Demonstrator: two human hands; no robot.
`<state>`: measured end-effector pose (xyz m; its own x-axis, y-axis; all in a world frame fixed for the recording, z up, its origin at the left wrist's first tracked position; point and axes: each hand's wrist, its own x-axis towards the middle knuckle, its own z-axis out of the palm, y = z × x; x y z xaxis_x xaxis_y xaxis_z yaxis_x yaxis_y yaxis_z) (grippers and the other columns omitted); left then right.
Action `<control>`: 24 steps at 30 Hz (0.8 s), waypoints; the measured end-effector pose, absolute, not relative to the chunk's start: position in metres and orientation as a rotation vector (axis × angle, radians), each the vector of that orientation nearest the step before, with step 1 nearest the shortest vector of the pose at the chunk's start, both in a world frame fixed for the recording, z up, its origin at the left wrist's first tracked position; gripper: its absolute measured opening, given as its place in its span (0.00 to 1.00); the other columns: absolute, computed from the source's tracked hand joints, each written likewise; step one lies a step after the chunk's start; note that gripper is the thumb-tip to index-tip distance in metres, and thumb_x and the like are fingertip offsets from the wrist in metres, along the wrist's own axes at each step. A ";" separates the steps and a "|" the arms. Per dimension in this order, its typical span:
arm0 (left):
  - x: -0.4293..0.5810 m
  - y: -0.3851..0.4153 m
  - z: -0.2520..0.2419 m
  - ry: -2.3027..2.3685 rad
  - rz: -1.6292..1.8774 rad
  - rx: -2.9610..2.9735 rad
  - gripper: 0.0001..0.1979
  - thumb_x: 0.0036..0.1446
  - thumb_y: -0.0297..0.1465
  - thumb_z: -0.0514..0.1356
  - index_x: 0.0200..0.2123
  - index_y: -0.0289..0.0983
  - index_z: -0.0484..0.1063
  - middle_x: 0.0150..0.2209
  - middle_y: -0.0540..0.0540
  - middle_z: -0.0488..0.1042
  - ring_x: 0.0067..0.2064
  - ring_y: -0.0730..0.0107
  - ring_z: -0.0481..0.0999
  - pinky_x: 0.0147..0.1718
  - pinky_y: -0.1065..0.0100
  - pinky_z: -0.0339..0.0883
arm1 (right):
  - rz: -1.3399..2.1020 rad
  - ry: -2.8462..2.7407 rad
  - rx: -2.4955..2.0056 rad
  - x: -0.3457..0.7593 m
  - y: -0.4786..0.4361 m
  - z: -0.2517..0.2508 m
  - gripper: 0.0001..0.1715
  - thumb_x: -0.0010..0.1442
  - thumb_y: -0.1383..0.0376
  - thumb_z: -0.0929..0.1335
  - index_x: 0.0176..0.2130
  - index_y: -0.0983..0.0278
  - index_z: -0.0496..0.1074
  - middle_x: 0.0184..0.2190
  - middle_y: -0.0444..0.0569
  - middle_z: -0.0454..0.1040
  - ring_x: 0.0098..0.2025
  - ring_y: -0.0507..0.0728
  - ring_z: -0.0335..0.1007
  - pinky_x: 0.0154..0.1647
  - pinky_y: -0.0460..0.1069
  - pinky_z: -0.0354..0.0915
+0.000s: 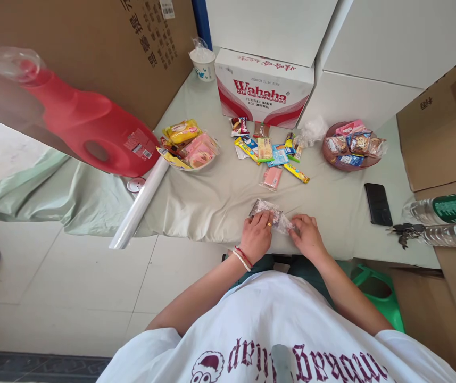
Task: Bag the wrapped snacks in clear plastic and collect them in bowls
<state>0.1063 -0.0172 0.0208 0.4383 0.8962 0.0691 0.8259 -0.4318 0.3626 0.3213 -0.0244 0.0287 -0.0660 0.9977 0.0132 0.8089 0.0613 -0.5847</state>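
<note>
A small dark packet in clear, crinkled plastic wrap point(276, 215) lies near the front edge of the cloth-covered table. My left hand point(256, 234) is closed over its left part, fingers together on top, and hides some of it. At the packet's right end my right hand point(306, 235) pinches the loose clear plastic. Just beyond lies a pink snack packet point(272, 178). Behind that, several small snacks form a loose pile, among them a yellow stick packet point(296, 173), a light blue packet point(278, 155) and a yellow-green biscuit packet point(265, 149).
Snack-filled bowls stand left point(201, 166) and right point(331, 159). A big red bottle point(100, 127) and a plastic film roll point(140, 205) are on the left. A Wahaba-style carton printed "Wahaha" point(265, 90) stands behind. A phone point(378, 204) and water bottles point(453, 207) lie right.
</note>
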 end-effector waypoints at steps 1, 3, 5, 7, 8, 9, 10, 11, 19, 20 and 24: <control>0.107 -0.017 0.020 1.483 0.362 2.426 0.31 0.67 0.27 0.52 0.72 0.35 0.59 0.66 0.33 0.70 0.65 0.48 0.69 0.51 0.51 0.67 | 0.713 -1.896 -1.793 0.319 -0.020 0.034 0.08 0.64 0.60 0.68 0.40 0.61 0.75 0.44 0.56 0.77 0.44 0.63 0.72 0.49 0.60 0.72; 0.108 -0.016 0.018 1.462 0.362 2.439 0.31 0.67 0.26 0.51 0.72 0.33 0.59 0.67 0.33 0.69 0.66 0.48 0.68 0.52 0.49 0.67 | 0.859 -1.809 -1.788 0.307 -0.004 0.046 0.07 0.65 0.60 0.66 0.40 0.60 0.73 0.37 0.50 0.77 0.36 0.59 0.72 0.42 0.54 0.71; 0.110 -0.016 0.017 1.432 0.379 2.446 0.30 0.67 0.24 0.50 0.72 0.33 0.60 0.68 0.32 0.69 0.67 0.48 0.68 0.56 0.48 0.66 | 0.859 -1.822 -1.786 0.288 0.016 0.057 0.05 0.65 0.62 0.67 0.40 0.60 0.72 0.35 0.48 0.76 0.35 0.57 0.72 0.41 0.52 0.69; 0.110 -0.016 0.018 1.400 0.410 2.443 0.30 0.65 0.23 0.50 0.70 0.33 0.64 0.67 0.31 0.70 0.68 0.47 0.68 0.60 0.46 0.64 | 0.758 -1.955 -1.815 0.263 0.035 0.064 0.05 0.66 0.66 0.66 0.40 0.60 0.72 0.37 0.49 0.77 0.38 0.58 0.73 0.42 0.51 0.68; 0.109 -0.017 0.020 1.383 0.430 2.435 0.29 0.64 0.23 0.52 0.68 0.32 0.66 0.67 0.30 0.70 0.69 0.46 0.67 0.63 0.45 0.62 | 0.711 -2.040 -1.844 0.251 0.042 0.066 0.07 0.68 0.67 0.64 0.41 0.61 0.73 0.39 0.51 0.77 0.40 0.59 0.73 0.43 0.51 0.67; 0.106 -0.019 0.022 1.366 0.454 2.422 0.29 0.63 0.24 0.53 0.67 0.31 0.67 0.66 0.29 0.70 0.69 0.45 0.67 0.65 0.44 0.60 | 0.677 -2.120 -1.876 0.241 0.046 0.066 0.10 0.69 0.69 0.63 0.42 0.62 0.73 0.42 0.53 0.76 0.41 0.59 0.73 0.44 0.52 0.67; 0.101 -0.021 0.024 1.347 0.482 2.404 0.29 0.61 0.25 0.54 0.66 0.31 0.69 0.66 0.29 0.71 0.69 0.45 0.66 0.67 0.43 0.58 | 0.656 -2.190 -1.897 0.232 0.048 0.066 0.12 0.71 0.69 0.61 0.43 0.63 0.73 0.43 0.55 0.76 0.42 0.60 0.73 0.44 0.52 0.66; 0.094 -0.024 0.026 1.335 0.515 2.378 0.28 0.60 0.26 0.55 0.65 0.32 0.70 0.65 0.30 0.71 0.69 0.45 0.67 0.69 0.42 0.56 | 0.633 -2.248 -1.895 0.225 0.048 0.065 0.14 0.73 0.69 0.60 0.45 0.64 0.73 0.45 0.56 0.75 0.43 0.60 0.72 0.45 0.53 0.66; 0.010 -0.008 0.018 1.746 0.897 2.070 0.11 0.62 0.26 0.56 0.39 0.42 0.78 0.47 0.42 0.81 0.62 0.49 0.72 0.64 0.40 0.63 | 0.257 -2.463 -1.772 0.207 0.023 0.050 0.36 0.66 0.46 0.71 0.59 0.69 0.68 0.52 0.67 0.70 0.52 0.71 0.63 0.52 0.63 0.64; 0.006 -0.002 0.015 1.788 0.913 2.046 0.10 0.61 0.26 0.56 0.39 0.42 0.78 0.47 0.42 0.81 0.63 0.48 0.71 0.63 0.40 0.64 | 0.255 -2.464 -1.788 0.206 0.025 0.050 0.35 0.66 0.48 0.72 0.59 0.69 0.68 0.53 0.66 0.70 0.52 0.70 0.63 0.51 0.62 0.64; 0.010 0.010 0.004 1.812 0.884 2.047 0.10 0.61 0.26 0.57 0.40 0.42 0.77 0.47 0.41 0.79 0.63 0.47 0.71 0.63 0.41 0.64 | 0.314 -2.415 -1.815 0.219 0.034 0.056 0.20 0.70 0.59 0.69 0.57 0.64 0.71 0.54 0.63 0.71 0.53 0.69 0.63 0.51 0.61 0.65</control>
<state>0.0100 0.0096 0.0042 0.0328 0.9641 0.2637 0.8010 -0.1832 0.5699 0.2192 0.0340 0.0557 -0.2825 0.9584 -0.0405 0.9368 0.2666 -0.2265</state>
